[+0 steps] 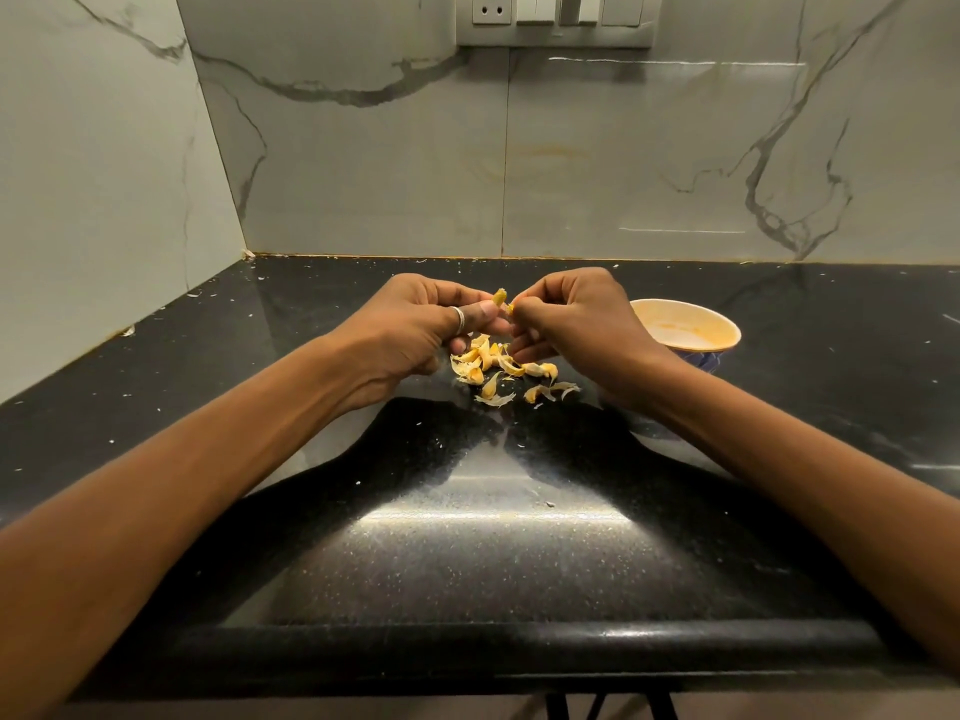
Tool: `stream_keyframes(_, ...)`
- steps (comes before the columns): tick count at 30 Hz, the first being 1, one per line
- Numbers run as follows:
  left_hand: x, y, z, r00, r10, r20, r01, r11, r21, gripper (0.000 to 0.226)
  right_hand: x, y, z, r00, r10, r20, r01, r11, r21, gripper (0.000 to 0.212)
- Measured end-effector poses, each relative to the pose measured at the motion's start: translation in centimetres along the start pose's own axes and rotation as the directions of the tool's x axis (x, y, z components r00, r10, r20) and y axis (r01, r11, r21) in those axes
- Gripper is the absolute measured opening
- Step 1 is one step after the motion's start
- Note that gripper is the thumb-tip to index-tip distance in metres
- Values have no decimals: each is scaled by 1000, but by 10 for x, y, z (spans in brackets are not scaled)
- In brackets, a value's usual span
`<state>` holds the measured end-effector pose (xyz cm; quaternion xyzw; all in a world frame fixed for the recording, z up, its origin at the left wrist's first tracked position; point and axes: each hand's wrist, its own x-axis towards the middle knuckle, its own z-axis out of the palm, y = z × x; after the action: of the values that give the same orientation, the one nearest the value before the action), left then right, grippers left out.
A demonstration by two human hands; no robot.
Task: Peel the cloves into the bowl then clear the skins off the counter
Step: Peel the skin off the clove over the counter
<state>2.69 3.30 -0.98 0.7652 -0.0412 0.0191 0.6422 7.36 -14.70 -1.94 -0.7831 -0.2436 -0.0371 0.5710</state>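
No brand, label or legible writing appears on any surface. The reference landmark is the round bowl with a pale orange-tinted interior and a dark blue patterned outer wall [719,330], which stands on the polished black speckled stone counter [467,537], toward the rear and right of centre. The bowl interior shows only a faint orange residue; no cloves can be confirmed inside, since the near part of the bowl is hidden behind the right hand [576,324]. The right hand is positioned just left of the bowl, raised above the counter, with its fingers curled and its thumb and forefinger pinching a strip of yellowish skin. The left hand [415,330], further left of the bowl, carries a silver ring on the thumb [458,319]; its thumb and fingers are pressed together around a small yellowish garlic clove [500,296], whose tip protrudes between the two hands. The two hands nearly meet at the clove. A loose pile of pale yellow and white papery garlic skins [498,371] lies on the counter left of the bowl, directly beneath and slightly nearer than the hands. Small white flecks are scattered across the counter. Behind the bowl rises a grey marble-veined wall panel [623,174], and high above it, partly cut off by the frame edge, is a grey switch and socket plate [553,18].
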Motion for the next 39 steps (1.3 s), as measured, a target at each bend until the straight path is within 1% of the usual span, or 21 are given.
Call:
stream_keyframes(5,2,-2,-2,1000,13,-26,-12,1000,10,22,0,0,0,1000,-24,3,24,997,-67,7)
stream_keyframes(10,1,-2,-4,999,-11,-33,12,999,41,19,-1,1,0,997,-82,-9,80,989,-120,4)
stream_keyframes(12,0,-1,-3,999,-17,-36,19,998,53,18,0,1,-2,993,-114,-16,113,990,-87,13)
stream_keyframes(14,0,-1,-3,999,-26,-34,28,998,53,17,1,0,-3,993,-119,18,119,993,-14,19)
stream_keyframes(17,0,-1,-3,999,-34,-15,35,999,41,15,0,-2,-1,989,-138,60,135,990,50,19)
stream_keyframes(19,0,0,-3,999,-32,2,32,999,34,14,0,-1,-1,987,-145,69,141,988,65,18)
stream_keyframes(21,-1,0,-2,1000,-15,-10,15,998,67,15,0,-1,-1,987,-144,71,140,988,60,16)
stream_keyframes(23,-1,0,-1,997,49,-62,-37,983,179,17,1,-1,-2,988,-143,50,142,990,26,14)
stream_keyframes(25,1,-2,-2,983,147,-114,-109,952,285,15,3,1,-2,986,-164,8,164,986,-37,12)
stream_keyframes(28,2,-5,-3,957,261,-129,-203,916,347,11,3,4,-1,963,-265,-36,250,940,-231,10)
stream_keyframes(30,1,-4,-1,959,257,-122,-203,919,338,11,1,4,1,937,-348,-38,315,885,-343,12)
stream_keyframes(32,-1,-4,1,972,207,-108,-168,942,290,11,0,4,2,906,-422,-22,374,826,-422,18)
stream_keyframes(35,-2,-2,2,980,175,-97,-146,957,253,9,0,4,3,886,-464,7,416,787,-456,20)
stream_keyframes(39,-3,0,2,979,169,-117,-137,961,242,8,2,6,1,877,-479,29,435,768,-469,12)
